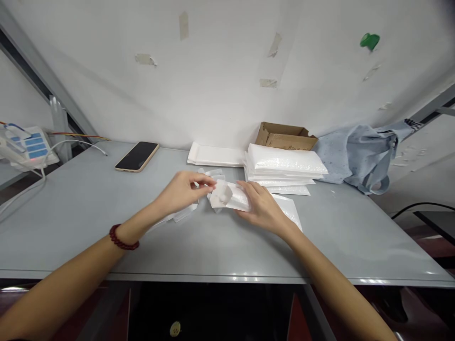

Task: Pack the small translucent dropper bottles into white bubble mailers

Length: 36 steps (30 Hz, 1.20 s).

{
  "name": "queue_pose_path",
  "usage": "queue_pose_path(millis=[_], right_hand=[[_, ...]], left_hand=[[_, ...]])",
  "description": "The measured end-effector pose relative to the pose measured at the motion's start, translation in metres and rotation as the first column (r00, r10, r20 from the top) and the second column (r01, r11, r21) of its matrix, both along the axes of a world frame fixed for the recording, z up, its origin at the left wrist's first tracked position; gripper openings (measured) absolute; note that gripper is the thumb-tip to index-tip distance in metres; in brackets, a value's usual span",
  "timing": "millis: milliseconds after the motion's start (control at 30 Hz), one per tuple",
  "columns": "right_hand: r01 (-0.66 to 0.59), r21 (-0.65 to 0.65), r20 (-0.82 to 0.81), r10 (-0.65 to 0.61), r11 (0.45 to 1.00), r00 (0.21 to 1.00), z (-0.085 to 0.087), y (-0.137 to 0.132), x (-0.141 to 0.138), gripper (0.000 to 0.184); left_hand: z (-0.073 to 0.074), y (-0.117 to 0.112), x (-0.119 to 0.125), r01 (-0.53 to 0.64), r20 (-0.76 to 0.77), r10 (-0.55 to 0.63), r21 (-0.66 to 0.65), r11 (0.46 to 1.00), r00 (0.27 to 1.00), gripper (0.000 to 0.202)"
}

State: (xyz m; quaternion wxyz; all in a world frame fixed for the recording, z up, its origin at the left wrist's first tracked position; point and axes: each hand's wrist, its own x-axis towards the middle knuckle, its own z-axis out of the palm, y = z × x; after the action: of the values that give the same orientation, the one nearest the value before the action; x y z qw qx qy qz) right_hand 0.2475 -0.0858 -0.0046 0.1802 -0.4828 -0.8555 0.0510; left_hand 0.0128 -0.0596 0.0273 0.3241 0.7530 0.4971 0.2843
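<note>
A white bubble mailer [240, 198] lies across the middle of the table, its mouth gaping toward the left. My right hand [261, 206] is closed around its body, and the mailer's far end sticks out past the palm on the right. At the mouth, the thumb and fingers of my left hand [188, 189] pinch together on the edge of the flap. Whether anything is inside the mailer cannot be made out. Loose whitish strips [185, 213], perhaps peeled backing, lie under and beside my left hand.
Behind my right hand is a stack of white bubble mailers [284, 161], with a cardboard box [284, 137] behind it. Another mailer [216, 156] lies by the wall. A phone [138, 156] and white cable [71, 141] are left; a light-blue cloth bag [355, 156] is right.
</note>
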Motion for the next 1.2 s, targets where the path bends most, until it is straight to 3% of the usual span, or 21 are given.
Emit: queue_pose_path(millis=[67,167,267,400,533,667,800,967,1200], right_hand=[[0.015,-0.005,-0.005,-0.015,1.0,1.0,0.002,0.0,0.001,0.062],[0.036,-0.016,0.004,-0.036,0.999,0.999,0.003,0.001,0.002,0.06],[0.044,-0.024,0.014,-0.044,0.999,0.999,0.003,0.001,0.002,0.059],[0.045,-0.028,0.014,-0.044,0.999,0.999,0.002,0.001,0.001,0.059],[0.043,-0.037,0.019,-0.043,0.998,0.999,0.0,0.002,0.001,0.06],[0.04,-0.031,0.011,-0.039,0.999,0.999,0.0,0.002,0.002,0.061],[0.028,-0.022,0.003,-0.028,0.999,1.0,0.0,0.001,0.002,0.06],[0.011,-0.002,-0.007,-0.011,1.0,1.0,0.001,0.0,0.002,0.059],[-0.036,0.029,-0.008,0.036,0.999,0.999,-0.001,-0.001,-0.001,0.059]], left_hand=[[0.01,0.005,-0.014,0.014,-0.11,-0.022,-0.078,0.997,0.994,0.025],[0.017,0.012,-0.033,0.084,-0.337,-0.15,-0.202,0.976,0.929,0.025],[0.012,0.014,-0.039,0.111,-0.482,-0.257,-0.311,0.944,0.838,0.029],[-0.003,0.012,-0.03,0.169,-0.525,-0.315,-0.307,0.937,0.791,0.027],[-0.001,0.009,-0.025,0.167,-0.446,-0.316,-0.342,0.925,0.837,0.018],[0.016,0.007,-0.027,0.176,-0.18,-0.259,-0.378,0.909,0.949,0.018],[0.023,0.007,-0.024,0.139,0.051,-0.13,-0.333,0.932,0.99,0.022],[0.018,0.008,-0.018,0.079,0.009,-0.081,-0.333,0.939,0.997,0.022],[0.005,0.009,-0.014,0.142,0.015,-0.143,-0.276,0.951,0.99,0.028]])
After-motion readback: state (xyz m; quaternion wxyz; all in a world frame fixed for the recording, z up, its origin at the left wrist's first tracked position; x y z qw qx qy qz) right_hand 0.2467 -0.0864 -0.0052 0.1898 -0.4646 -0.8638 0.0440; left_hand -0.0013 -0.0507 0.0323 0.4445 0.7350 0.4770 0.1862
